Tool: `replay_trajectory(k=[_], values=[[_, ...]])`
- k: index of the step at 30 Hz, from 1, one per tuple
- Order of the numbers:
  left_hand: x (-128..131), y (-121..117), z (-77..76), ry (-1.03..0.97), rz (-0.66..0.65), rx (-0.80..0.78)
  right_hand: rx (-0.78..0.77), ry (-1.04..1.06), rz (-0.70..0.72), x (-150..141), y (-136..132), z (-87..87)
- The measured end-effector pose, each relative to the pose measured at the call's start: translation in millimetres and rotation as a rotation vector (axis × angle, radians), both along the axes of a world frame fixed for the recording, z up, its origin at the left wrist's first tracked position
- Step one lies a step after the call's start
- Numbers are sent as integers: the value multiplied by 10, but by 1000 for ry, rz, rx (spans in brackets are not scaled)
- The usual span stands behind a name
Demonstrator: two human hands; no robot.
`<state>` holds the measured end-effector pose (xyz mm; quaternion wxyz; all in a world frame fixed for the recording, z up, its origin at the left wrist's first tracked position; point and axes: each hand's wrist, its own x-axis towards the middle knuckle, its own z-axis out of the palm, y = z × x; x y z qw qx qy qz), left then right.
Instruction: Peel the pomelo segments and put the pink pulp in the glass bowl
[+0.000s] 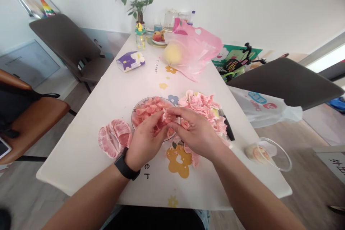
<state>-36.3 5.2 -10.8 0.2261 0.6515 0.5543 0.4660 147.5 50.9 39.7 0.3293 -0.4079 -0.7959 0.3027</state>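
Bright, even indoor light
Daylight from the right window (327, 58), glare on the desk (88, 151), soft shadows under the hands (145, 142), bowed edges.

A small green plant (137, 9) and a plate of red fruit (157, 37) sit at the far end of the white table (81, 158). A purple tissue pack (130, 61) lies near the left edge. A pink plastic bag (194, 46) lies near the right edge. Gray chairs (64, 43) stand on both sides.
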Motion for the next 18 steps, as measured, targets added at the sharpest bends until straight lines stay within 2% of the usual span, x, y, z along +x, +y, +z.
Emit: replay_trajectory(k=[5, 11, 18], values=[[-21, 31, 34, 95, 68, -20, 67, -74, -6, -48, 58, -13], [-33, 71, 53, 145, 92, -106, 235, -136, 63, -107, 114, -105], [-22, 50, 71, 177, 109, -50, 144, -125, 116, -89, 146, -105]])
